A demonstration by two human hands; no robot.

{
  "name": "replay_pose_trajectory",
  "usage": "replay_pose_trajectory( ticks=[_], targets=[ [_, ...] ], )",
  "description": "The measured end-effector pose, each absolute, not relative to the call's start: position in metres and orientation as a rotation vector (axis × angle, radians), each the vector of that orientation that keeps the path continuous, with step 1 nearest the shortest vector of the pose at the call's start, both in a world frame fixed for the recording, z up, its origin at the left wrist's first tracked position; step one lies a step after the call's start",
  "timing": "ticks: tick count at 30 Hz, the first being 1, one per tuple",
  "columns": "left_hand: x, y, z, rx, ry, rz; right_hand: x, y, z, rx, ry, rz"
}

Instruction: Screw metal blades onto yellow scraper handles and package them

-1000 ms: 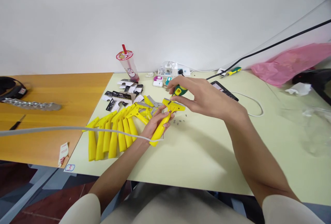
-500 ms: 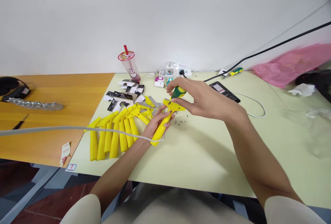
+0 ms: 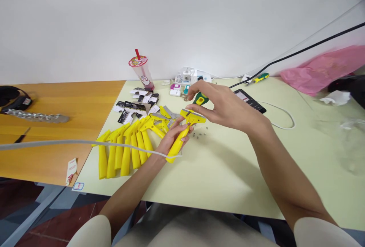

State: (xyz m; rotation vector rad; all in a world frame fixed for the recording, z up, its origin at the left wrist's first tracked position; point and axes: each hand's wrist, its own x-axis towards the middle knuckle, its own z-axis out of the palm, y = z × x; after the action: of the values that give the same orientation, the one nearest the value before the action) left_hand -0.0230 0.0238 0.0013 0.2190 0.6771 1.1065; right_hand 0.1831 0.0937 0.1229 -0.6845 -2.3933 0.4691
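Observation:
My left hand (image 3: 173, 135) is closed around a yellow scraper (image 3: 177, 145), its wide head tilted up and away from me. Just above that head, my right hand (image 3: 215, 102) grips a screwdriver (image 3: 201, 98) by its green and yellow handle; the shaft points down at the head, and whether its tip touches a screw I cannot make out. Several yellow scraper handles (image 3: 125, 155) lie in a row left of my left hand. Grey blades and yellow head pieces (image 3: 168, 113) are heaped behind it. Small screws (image 3: 200, 135) are scattered on the table beside the scraper.
Black and white cardboard packaging (image 3: 132, 108) lies behind the handles, near a drink cup (image 3: 145, 75) with a red straw. A phone-like black device (image 3: 249, 101), a second screwdriver (image 3: 261, 78) and a pink bag (image 3: 322, 72) are at right. A grey cable (image 3: 85, 141) crosses in front.
My right hand has lifted slightly and shifted a little right with the screwdriver, uncovering more of the scraper head. My left hand keeps hold of the scraper almost unmoved.

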Motion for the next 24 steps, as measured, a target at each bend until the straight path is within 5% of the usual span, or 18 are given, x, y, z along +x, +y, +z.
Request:
replay_pose_trajectory(
  ticks=[24],
  targets=[
    [-0.0218, 0.0227, 0.0009, 0.186, 0.669, 1.097, 0.1854, 0.0967, 0.121, -0.691, -2.381, 0.556]
  ],
)
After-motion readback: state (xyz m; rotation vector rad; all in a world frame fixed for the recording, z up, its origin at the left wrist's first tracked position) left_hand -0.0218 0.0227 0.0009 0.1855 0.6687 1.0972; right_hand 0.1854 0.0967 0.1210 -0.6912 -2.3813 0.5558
